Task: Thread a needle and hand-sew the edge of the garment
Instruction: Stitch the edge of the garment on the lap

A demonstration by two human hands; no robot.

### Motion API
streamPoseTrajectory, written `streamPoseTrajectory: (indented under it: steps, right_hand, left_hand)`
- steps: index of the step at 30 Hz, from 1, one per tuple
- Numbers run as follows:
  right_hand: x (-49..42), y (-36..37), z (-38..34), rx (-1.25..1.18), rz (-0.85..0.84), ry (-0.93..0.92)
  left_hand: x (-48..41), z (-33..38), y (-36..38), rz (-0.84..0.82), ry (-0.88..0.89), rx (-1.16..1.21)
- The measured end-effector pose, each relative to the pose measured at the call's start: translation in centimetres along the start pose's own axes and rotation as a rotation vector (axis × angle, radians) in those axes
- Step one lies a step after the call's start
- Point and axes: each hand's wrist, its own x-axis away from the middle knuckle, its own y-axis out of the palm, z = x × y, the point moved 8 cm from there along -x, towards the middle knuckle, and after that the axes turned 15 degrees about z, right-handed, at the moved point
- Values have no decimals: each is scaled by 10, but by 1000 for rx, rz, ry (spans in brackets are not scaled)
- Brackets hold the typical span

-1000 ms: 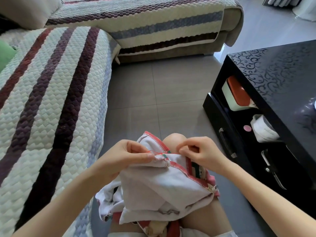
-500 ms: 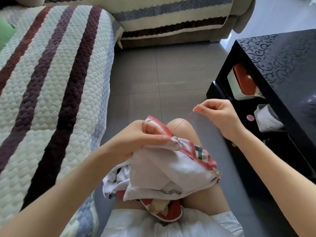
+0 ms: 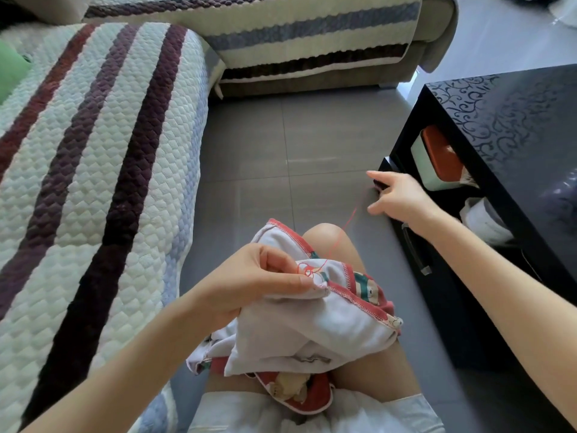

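Now: your left hand (image 3: 259, 282) pinches the garment (image 3: 312, 323) by its red edge over your knee (image 3: 324, 237). The thread (image 3: 346, 226) loops beside that grip, then runs up to your right hand (image 3: 402, 198), which is well apart and pinches it in curled fingers.

The garment (image 3: 312, 323) lies on the lap, with the left hand (image 3: 249, 285) on its upper edge. The thread (image 3: 345, 228) runs up and right to the right hand (image 3: 402, 198), just beside the worktop (image 3: 515, 120). The sofa (image 3: 93, 151) stands to the left.

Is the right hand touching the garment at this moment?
No, the right hand is away from the garment, beside the black table, with the red thread running from it to the edge the left hand pinches.
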Motion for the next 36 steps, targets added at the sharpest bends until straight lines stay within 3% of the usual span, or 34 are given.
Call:
streamPoseTrajectory:
  steps: [4,7,10,14,20,23,36]
  right_hand:
    - [89,22,-52,-269,-503,-220]
    - [130,23,-66,-215,-644,-385]
    - [135,21,-70,-228,-538,-489]
    - [125,8,-70,-354,-459,-429]
    - [113,-49,-98,-307,69,-672]
    - [105,-69,-102,-306,223,-698]
    - [81,-42,-61,-307,311,-479]
  left_hand:
    - [2,5,3,-29,25,-11]
    - [0,6,3,-18,37,-20]
    - [-1,7,2,-11,45,-18]
    - [0,8,2,-7,59,-54]
    - [6,8,11,-69,61,-123]
    - [6,6,10,-46,58,-108]
    - [5,5,9,-62,21,-61]
